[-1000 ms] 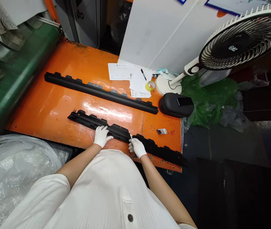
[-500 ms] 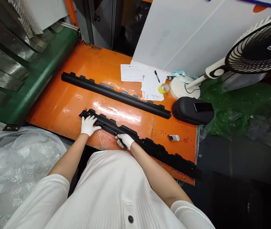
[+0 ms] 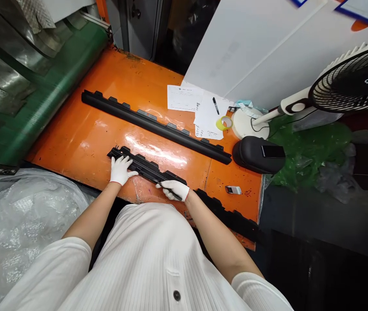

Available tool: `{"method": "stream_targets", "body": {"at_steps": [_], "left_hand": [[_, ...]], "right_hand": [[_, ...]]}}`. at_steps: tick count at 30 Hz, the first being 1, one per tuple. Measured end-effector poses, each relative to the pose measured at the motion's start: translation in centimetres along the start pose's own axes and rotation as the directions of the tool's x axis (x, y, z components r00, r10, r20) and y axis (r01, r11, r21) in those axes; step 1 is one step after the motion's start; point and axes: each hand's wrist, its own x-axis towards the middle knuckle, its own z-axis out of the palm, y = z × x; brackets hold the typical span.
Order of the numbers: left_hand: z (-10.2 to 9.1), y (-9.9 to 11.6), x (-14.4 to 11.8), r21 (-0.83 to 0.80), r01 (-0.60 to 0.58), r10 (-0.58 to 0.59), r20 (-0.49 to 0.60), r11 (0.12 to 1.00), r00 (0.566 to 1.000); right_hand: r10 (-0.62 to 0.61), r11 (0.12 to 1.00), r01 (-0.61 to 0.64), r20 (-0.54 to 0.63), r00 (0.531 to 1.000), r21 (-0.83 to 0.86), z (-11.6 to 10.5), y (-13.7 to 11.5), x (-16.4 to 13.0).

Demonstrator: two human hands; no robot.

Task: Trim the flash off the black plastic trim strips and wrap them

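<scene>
Along the orange table's near edge lies the black trim strip; left hand presses it flat, open-palmed, while right hand grips what seems a thin blade, best drawn steadily.

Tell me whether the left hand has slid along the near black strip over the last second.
Yes. The left hand has moved toward the near black strip's left end; earlier it pressed near the middle.

Position: one head-worn camera, set above the person's chest.
Direction: aimed forward and steeply down onto the orange table.
Nearness: the near table edge is seen close; the fan lies far right.
Shared: nothing, as only one view is given.
</scene>
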Motion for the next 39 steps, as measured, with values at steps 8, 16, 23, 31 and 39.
{"method": "stream_targets", "body": {"at_steps": [8, 16, 23, 31, 39], "left_hand": [[0.0, -0.1, 0.1, -0.014, 0.007, -0.007, 0.002, 1.000, 1.000], [-0.1, 0.2, 0.2, -0.013, 0.014, -0.014, 0.009, 1.000, 1.000], [-0.2, 0.3, 0.2, -0.010, 0.014, -0.014, 0.014, 1.000, 1.000], [-0.2, 0.2, 0.2, -0.005, 0.015, -0.015, 0.004, 1.000, 1.000], [0.2, 0.0, 0.3, -0.017, 0.007, -0.007, 0.012, 1.000, 1.000]], "right_hand": [[-0.266, 0.864, 0.113, -0.255, 0.930, -0.490, 2.2, 3.5, 0.3], [-0.299, 0.686, -0.006, -0.289, 0.910, -0.727, 3.2, 4.5, 0.7], [-0.284, 0.657, -0.049, -0.307, 0.908, -0.752, 3.4, 3.9, 0.8], [-0.265, 0.725, -0.004, -0.284, 0.921, -0.689, 2.6, 2.8, 0.9], [-0.249, 0.766, 0.019, -0.271, 0.930, -0.643, 1.9, 0.8, 0.9]]}}
